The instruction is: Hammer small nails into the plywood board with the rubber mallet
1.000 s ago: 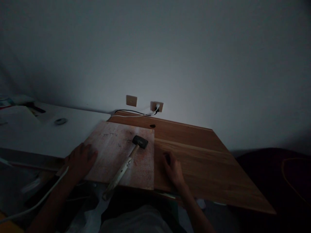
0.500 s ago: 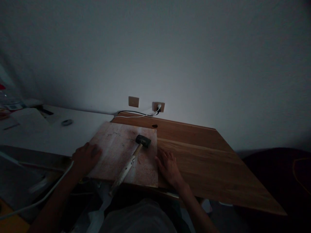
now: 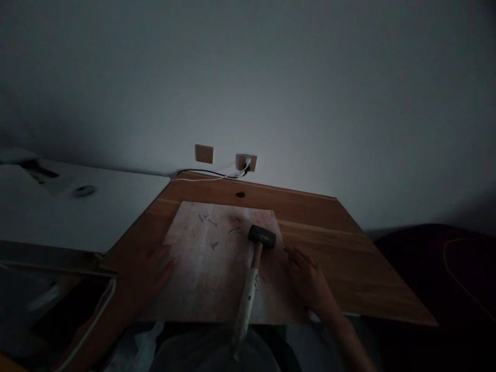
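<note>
A pale, blotchy flat board lies on the brown wooden tabletop. Across its right part rests a mallet with a dark head and a worn white handle that reaches past the front edge towards my body. Several small shiny metal pieces, too small to name, are scattered on the board's far half. My left hand is at the board's left edge, fingers stretched out and thumb on the board. At the right edge, my right hand lies with its fingers extended. Neither hand holds the mallet.
To the left stands a white table with a dark oval object and papers. A pale cable hangs by my left forearm. Behind, cords run to a wall socket. A dark rounded shape stands at right.
The board has moved to the right and nearer to me, carrying the mallet and metal pieces. Both hands have moved right along with it. The view has shifted slightly.
</note>
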`<control>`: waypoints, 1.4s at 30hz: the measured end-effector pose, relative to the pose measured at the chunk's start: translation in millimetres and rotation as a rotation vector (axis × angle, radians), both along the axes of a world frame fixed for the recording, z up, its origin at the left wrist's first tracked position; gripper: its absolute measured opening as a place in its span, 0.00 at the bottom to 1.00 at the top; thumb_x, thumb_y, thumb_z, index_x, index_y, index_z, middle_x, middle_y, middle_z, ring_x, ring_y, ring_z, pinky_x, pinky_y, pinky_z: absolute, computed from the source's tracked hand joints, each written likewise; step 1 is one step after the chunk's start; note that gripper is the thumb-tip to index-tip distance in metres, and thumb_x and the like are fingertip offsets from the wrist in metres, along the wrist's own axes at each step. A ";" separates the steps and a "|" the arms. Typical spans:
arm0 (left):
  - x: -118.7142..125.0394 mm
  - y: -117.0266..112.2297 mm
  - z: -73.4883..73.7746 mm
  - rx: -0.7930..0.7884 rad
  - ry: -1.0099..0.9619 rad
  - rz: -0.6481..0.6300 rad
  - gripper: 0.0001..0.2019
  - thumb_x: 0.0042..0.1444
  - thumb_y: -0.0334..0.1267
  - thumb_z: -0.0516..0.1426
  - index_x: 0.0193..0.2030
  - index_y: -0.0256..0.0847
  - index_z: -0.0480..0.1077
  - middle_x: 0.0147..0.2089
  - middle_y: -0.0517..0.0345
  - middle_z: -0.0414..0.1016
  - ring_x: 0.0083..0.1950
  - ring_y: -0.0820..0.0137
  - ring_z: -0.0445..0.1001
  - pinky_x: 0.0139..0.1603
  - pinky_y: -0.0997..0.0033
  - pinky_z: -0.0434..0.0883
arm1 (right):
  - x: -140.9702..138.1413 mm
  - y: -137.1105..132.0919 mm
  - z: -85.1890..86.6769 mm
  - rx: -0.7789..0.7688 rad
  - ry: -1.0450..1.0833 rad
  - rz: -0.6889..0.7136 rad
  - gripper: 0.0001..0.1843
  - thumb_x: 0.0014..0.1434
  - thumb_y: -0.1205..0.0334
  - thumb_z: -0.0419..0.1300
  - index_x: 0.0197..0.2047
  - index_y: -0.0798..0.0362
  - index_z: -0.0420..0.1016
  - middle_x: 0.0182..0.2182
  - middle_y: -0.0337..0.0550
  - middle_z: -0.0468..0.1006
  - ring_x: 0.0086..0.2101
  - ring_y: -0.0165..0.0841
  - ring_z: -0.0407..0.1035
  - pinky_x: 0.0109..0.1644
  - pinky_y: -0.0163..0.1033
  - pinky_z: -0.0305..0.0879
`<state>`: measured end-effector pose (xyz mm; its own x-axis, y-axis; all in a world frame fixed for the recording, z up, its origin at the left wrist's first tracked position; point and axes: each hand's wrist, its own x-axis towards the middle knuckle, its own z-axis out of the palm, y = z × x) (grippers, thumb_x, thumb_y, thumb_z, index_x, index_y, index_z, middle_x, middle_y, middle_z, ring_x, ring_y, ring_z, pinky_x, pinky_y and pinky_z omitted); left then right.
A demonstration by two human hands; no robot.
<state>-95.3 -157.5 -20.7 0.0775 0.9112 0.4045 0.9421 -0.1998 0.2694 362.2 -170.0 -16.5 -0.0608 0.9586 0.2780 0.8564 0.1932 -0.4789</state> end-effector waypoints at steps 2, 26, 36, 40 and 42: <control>8.0 -4.8 -5.9 0.028 -0.058 -0.022 0.23 0.67 0.58 0.51 0.51 0.45 0.78 0.50 0.48 0.84 0.52 0.52 0.82 0.60 0.48 0.78 | 18.9 -14.3 6.4 -0.003 0.043 -0.016 0.21 0.71 0.52 0.53 0.57 0.46 0.82 0.57 0.53 0.85 0.59 0.51 0.78 0.61 0.57 0.75; 137.0 84.2 49.4 -0.103 0.004 -0.683 0.15 0.62 0.26 0.57 0.52 0.43 0.77 0.51 0.52 0.81 0.51 0.60 0.81 0.57 0.58 0.77 | -40.5 -62.5 34.6 -0.359 0.294 0.106 0.22 0.69 0.54 0.55 0.56 0.53 0.83 0.32 0.44 0.85 0.29 0.37 0.78 0.33 0.37 0.68; 148.4 188.4 105.8 0.209 -1.054 -0.473 0.11 0.58 0.38 0.60 0.48 0.42 0.74 0.39 0.58 0.80 0.38 0.70 0.78 0.40 0.72 0.74 | -34.3 -84.0 27.5 -0.357 0.831 -0.059 0.23 0.66 0.36 0.64 0.51 0.45 0.81 0.39 0.41 0.83 0.38 0.39 0.76 0.41 0.39 0.72; 176.6 228.7 124.7 0.149 -1.318 -0.379 0.09 0.60 0.38 0.57 0.46 0.43 0.72 0.39 0.59 0.78 0.33 0.72 0.74 0.32 0.75 0.67 | -35.8 -88.0 21.3 -0.400 1.104 -0.107 0.24 0.64 0.37 0.66 0.57 0.39 0.78 0.47 0.42 0.83 0.38 0.41 0.78 0.41 0.44 0.75; 193.7 221.3 111.8 -0.010 -1.050 -0.552 0.09 0.58 0.35 0.57 0.45 0.42 0.72 0.37 0.59 0.77 0.33 0.71 0.74 0.33 0.73 0.67 | -32.6 -87.0 21.1 -0.435 1.179 -0.138 0.26 0.64 0.35 0.64 0.60 0.37 0.77 0.45 0.43 0.83 0.34 0.42 0.77 0.36 0.46 0.76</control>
<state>98.4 63.8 91.0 0.0959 0.8621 0.4976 0.0459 -0.5032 0.8629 329.6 -257.0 4.6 0.1163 0.9628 -0.2439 -0.1323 -0.2284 -0.9645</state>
